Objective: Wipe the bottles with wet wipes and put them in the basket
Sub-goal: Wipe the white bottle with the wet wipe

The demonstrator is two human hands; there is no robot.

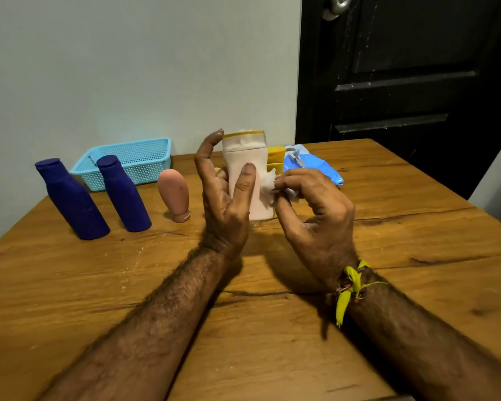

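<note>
My left hand grasps the white bottle upright on the counter, thumb across its front. My right hand pinches a wet wipe against the bottle's right side. Left of my left fingers stand a pink bottle and two blue bottles; the basket sits behind them.

Two dark blue bottles; light blue perforated basket; pink tube; pale pink bottle, yellow-banded clear cap; white wipe; brown wood-grain table.
</note>
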